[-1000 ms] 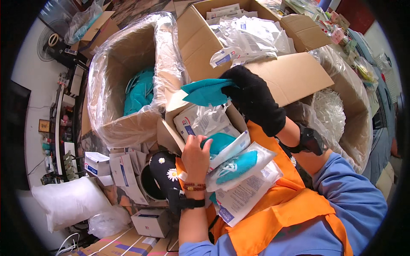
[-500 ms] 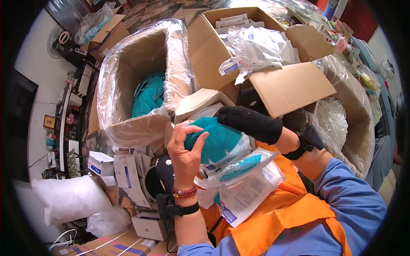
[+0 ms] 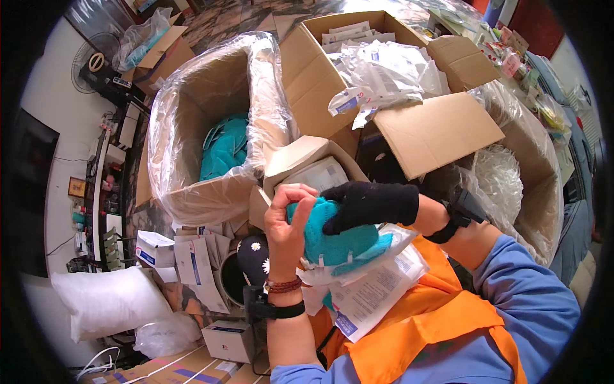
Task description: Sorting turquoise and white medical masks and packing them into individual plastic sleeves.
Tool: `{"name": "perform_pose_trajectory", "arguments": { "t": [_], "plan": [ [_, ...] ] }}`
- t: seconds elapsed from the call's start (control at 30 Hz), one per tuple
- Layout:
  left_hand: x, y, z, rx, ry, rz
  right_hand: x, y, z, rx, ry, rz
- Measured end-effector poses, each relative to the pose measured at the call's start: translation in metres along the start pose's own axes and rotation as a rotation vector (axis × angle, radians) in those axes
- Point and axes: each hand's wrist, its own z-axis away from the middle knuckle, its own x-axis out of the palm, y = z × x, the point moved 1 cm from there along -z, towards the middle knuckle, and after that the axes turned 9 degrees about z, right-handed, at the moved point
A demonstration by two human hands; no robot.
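Slantwise down rightward, teal mask (image 3: 313,232)

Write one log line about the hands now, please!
left hand: bare, touching teal face mask | right hand: black-gloved, holding same mask | nearby: plastic-lined carton, teal masks inside

Matt, felt-like cloth on the teal piece (image 3: 316,233) in the grip, and dull, soft black knit over the right hand (image 3: 371,208)! Just below, a smooth white packet (image 3: 377,294); nearer the body, creased orange apron fabric (image 3: 416,333). Beyond, leftward, a plastic liner (image 3: 272,105) glints, glossy and crinkled; rightward, a cardboard flap (image 3: 441,134), flat and matt.
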Motion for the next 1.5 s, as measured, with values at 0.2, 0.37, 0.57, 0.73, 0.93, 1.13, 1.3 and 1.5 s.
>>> {"name": "perform_pose_trajectory", "arguments": {
  "t": [0.2, 0.37, 0.57, 0.73, 0.93, 1.13, 1.3, 1.5],
  "plan": [
    [0.013, 0.001, 0.013, -0.190, 0.236, 0.019, 0.001, 0.018, -0.005, 0.071, 0.126, -0.179],
    [0.031, -0.004, 0.016, -0.096, 0.239, -0.425, 0.014, 0.011, -0.013, 0.070, 0.443, 0.100],
    [0.026, -0.007, 0.019, -0.010, 0.381, -0.373, 0.004, 0.006, -0.002, -0.066, 0.250, -0.032],
    [-0.002, 0.015, 0.016, -0.242, -0.078, -0.256, -0.025, -0.015, 0.005, -0.102, 0.293, 0.048],
    [-0.025, 0.021, 0.020, -0.162, -0.258, -0.621, -0.074, -0.016, 0.015, 0.028, 0.319, 0.101],
    [-0.054, -0.001, 0.048, -0.105, -0.137, -0.486, -0.097, 0.015, 0.018, -0.071, 0.502, -0.185],
    [-0.020, 0.014, 0.045, -0.407, -0.056, -0.064, -0.105, 0.010, 0.024, -0.052, 0.478, -0.415],
    [-0.014, -0.005, 0.056, -0.539, -0.180, -0.058, -0.106, 0.006, 0.031, -0.073, 0.480, -0.260]
  ]
}}
